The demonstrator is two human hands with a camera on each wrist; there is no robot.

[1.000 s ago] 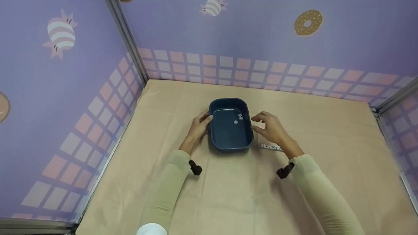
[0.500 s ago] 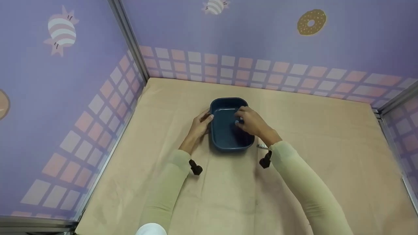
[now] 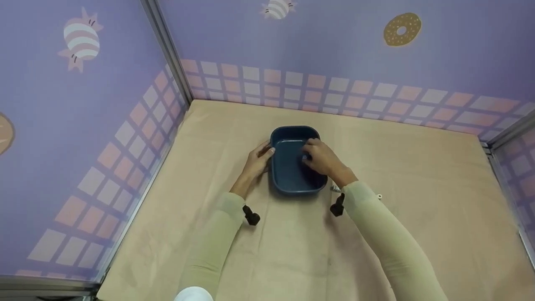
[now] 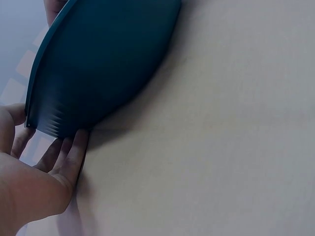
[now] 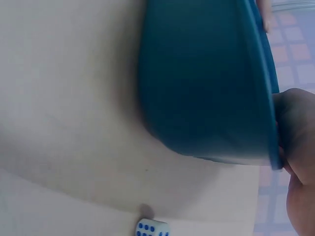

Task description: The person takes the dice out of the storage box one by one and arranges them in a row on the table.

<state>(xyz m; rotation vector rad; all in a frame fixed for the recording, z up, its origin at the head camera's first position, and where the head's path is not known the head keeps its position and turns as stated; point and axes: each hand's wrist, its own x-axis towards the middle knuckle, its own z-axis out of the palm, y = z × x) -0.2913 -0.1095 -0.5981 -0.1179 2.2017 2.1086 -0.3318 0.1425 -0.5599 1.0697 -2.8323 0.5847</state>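
Note:
A dark blue plastic tub (image 3: 294, 191) lies in the middle of the table. My left hand (image 3: 256, 163) grips its left side, thumb at the rim and fingers against the outer wall, as the left wrist view shows on the tub (image 4: 103, 64). My right hand (image 3: 322, 158) reaches over the right rim with its fingers bent down inside. A small white die (image 3: 304, 157) shows by those fingertips; I cannot tell whether they pinch one. In the right wrist view the tub's wall (image 5: 206, 83) hides the fingertips of the right hand (image 5: 300, 132).
Beside the tub's right side, dice (image 3: 335, 187) lie on the beige table cover (image 3: 288, 246), partly hidden by my right wrist. Another die (image 3: 379, 196) shows past the right sleeve. A die with blue pips (image 5: 152, 228) appears low in the right wrist view. Patterned walls (image 3: 334, 50) border the table.
My right hand has moved left from outside the tub's right rim to inside it, over the dice, and has stayed there for the last half second. My left hand keeps its hold.

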